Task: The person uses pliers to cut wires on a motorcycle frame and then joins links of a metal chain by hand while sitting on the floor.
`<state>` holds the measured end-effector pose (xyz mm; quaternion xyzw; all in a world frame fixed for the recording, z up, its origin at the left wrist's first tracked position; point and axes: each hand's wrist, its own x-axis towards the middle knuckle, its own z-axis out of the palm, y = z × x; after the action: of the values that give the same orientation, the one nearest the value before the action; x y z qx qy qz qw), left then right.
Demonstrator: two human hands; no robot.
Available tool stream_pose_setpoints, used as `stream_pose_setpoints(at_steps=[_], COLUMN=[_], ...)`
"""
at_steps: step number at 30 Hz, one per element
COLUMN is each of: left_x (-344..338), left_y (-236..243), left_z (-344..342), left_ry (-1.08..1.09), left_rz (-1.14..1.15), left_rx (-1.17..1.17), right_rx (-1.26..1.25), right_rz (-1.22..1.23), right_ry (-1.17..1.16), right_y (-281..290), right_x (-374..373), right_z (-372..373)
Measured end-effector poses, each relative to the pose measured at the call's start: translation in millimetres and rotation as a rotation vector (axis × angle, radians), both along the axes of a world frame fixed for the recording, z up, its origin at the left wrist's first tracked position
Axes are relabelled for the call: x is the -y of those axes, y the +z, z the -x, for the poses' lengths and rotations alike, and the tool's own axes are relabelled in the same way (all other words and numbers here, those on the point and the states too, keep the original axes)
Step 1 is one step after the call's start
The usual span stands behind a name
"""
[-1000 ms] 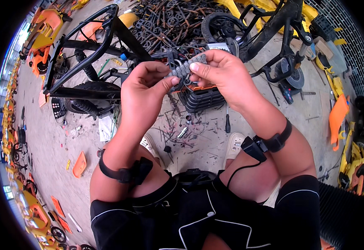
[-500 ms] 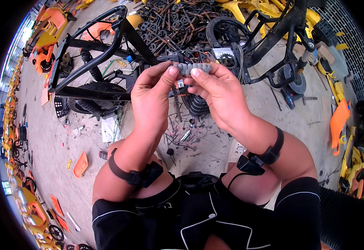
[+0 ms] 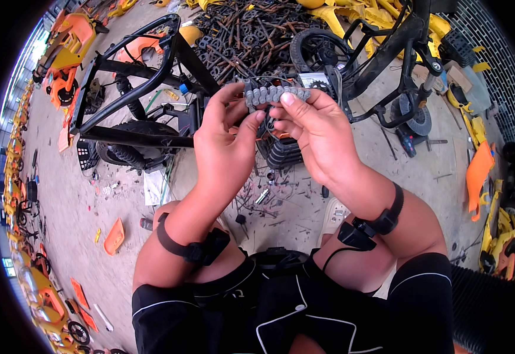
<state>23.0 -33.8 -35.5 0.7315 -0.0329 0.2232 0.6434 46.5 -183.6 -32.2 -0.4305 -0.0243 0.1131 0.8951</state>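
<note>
A short length of grey, grimy drive chain is stretched between my two raised hands at the upper middle. My right hand pinches its right part, with the thumb on top of the links. Behind its left end curl the fingers of my left hand, whose thumb tip sits just below the links, by an end that hangs down. Beneath the hands is a black ribbed part, partly hidden by them.
A black tubular frame stands at the left, another vehicle frame at the right. Behind lies a heap of rusty cranks and sprockets. A silver socket and scattered bits lie on the floor. A power drill rests at the right.
My left thumb has come off the chain's top and moved down below the links. The chain now shows more of its length, with its left end bent downward. Both hands have shifted slightly right.
</note>
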Motion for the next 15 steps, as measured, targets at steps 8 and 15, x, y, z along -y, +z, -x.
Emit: stream_pose_setpoints(at_steps=[8, 15], left_x=[-9, -10], left_y=[-6, 2], left_z=[-5, -5], left_ry=[0.099, 0.139], left_rz=[-0.289, -0.573], left_rx=[0.04, 0.229], right_rx=[0.048, 0.046], right_rz=[0.177, 0.279], right_ry=[-0.002, 0.047], right_y=[-2, 0], right_x=[6, 19], right_z=[-6, -16])
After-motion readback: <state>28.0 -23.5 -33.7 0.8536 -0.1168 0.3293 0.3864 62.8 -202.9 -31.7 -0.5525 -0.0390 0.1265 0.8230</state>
